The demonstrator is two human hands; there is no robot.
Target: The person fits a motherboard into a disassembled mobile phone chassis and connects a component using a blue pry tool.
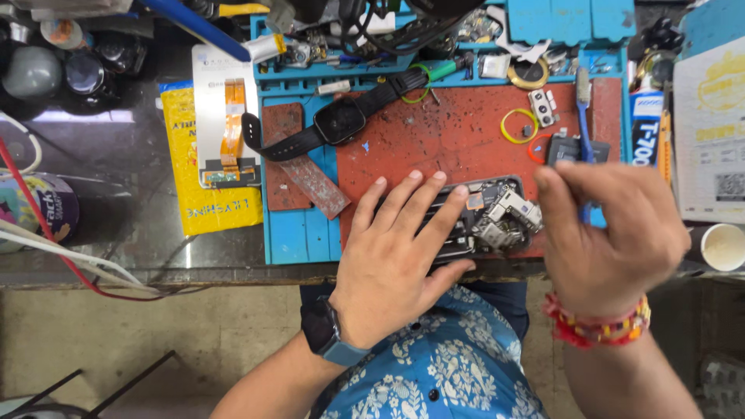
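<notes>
Pressing left hand (396,256) on opened phone (485,217), mat edge

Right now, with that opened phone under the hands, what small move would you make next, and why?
Probably bring the blue-handled brush in the right hand down onto the opened phone's exposed metal parts. The left hand lies flat on the phone, pinning it to the red work mat, and the brush tip points away from it.

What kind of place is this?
Most likely a phone repair bench: an opened phone lies under the left hand on a blue work mat, beside a smartwatch.
</notes>
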